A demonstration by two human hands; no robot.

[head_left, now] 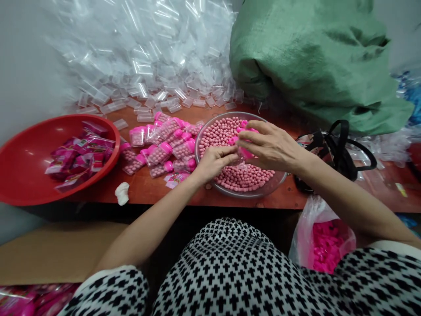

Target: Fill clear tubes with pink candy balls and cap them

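A clear bowl (201,164) full of round pink beads (219,131) stands at the table's front edge. Over it, my left hand (213,163) is closed, its fingers pinched at a small clear plastic tube that is mostly hidden. My right hand (271,145) faces it from the right, with curved fingers around a pink cap (245,152). More pink caps (243,126) show by its fingertips; whether they lie on the beads or in the hand I cannot tell. Left of the bowl lie several clear bottles of beads with pink lids (160,154), piled up.
A red basin (19,175) with pink packets (80,158) stands at left. Behind are a heap of clear tubes (148,66) and a green sack (309,52). At right sit a black bag (342,158) and, lower, a plastic bag of pink caps (329,245). A cardboard box (59,254) is lower left.
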